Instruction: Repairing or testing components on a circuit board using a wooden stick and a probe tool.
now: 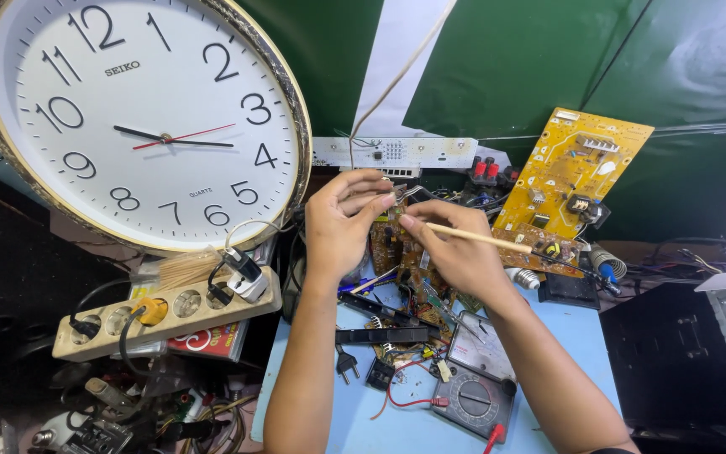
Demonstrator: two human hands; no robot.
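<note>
The left hand [342, 223] pinches a small metal part [402, 193] in its fingers; the right hand [455, 248] grips a soldering iron [497, 242]. Brace both wrists over the desk [581, 336].

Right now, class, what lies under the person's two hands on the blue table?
Under the left hand and right hand lie brown circuit boards and loose parts; the hands cover the boards' middle. A multimeter sits nearer.

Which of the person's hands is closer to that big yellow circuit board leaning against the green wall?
The right hand. Holding a thin wooden stick, it sits just left of the yellow circuit board, and the stick reaches toward the board's lower edge. The left hand is farther left, beyond the right one.
</note>
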